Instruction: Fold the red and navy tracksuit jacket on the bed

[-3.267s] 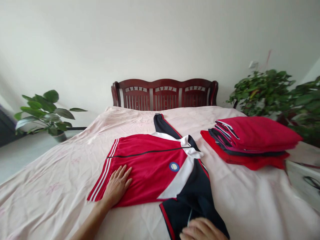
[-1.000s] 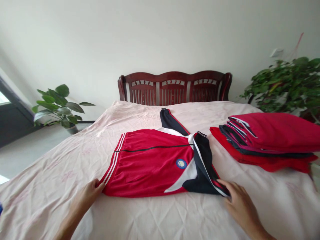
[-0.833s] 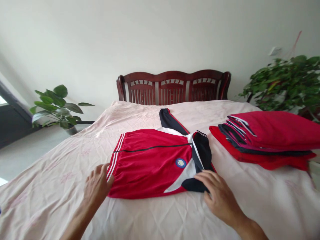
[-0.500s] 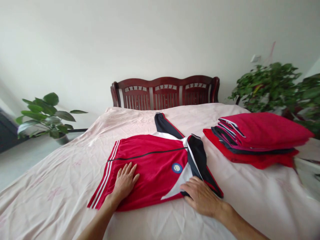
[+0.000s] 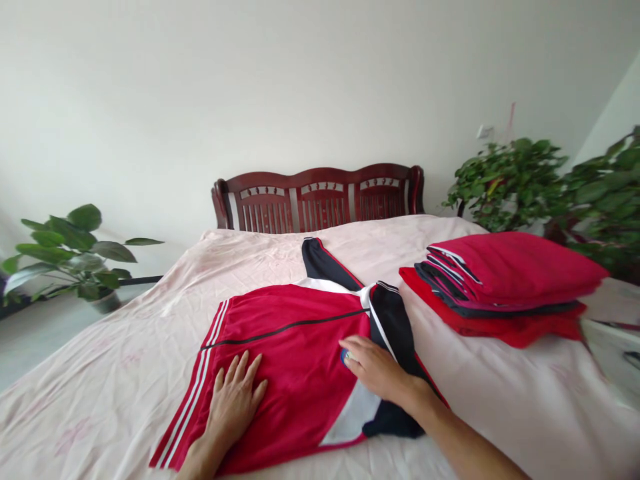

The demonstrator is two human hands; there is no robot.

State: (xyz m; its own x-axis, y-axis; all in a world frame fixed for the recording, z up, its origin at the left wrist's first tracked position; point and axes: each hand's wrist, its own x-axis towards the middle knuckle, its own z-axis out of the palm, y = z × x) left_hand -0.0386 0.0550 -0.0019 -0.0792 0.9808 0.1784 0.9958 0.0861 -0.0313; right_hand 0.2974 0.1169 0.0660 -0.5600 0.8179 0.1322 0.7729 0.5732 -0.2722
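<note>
A red zip-up tracksuit jacket (image 5: 295,353) with navy, white and grey panels lies front up on the bed. Its hem, with white stripes, points left, and the collar is to the right. One navy sleeve (image 5: 325,260) stretches toward the headboard; the near sleeve (image 5: 393,313) is folded back over the shoulder. My left hand (image 5: 235,397) rests flat on the jacket near the hem, fingers spread. Over the chest is my right hand (image 5: 375,367), its thumb and fingers apart, partly covering the round blue badge (image 5: 345,357). Neither hand grips any fabric.
To the right sits a stack of folded red and navy clothes (image 5: 520,270). A pale pink sheet (image 5: 110,373) covers the bed before a dark wooden headboard (image 5: 320,200). Potted plants stand at left (image 5: 105,300) and right (image 5: 510,180).
My right hand has moved from the near sleeve's edge up and left onto the badge. My left hand stays on the jacket near the hem. The view has shifted slightly.
</note>
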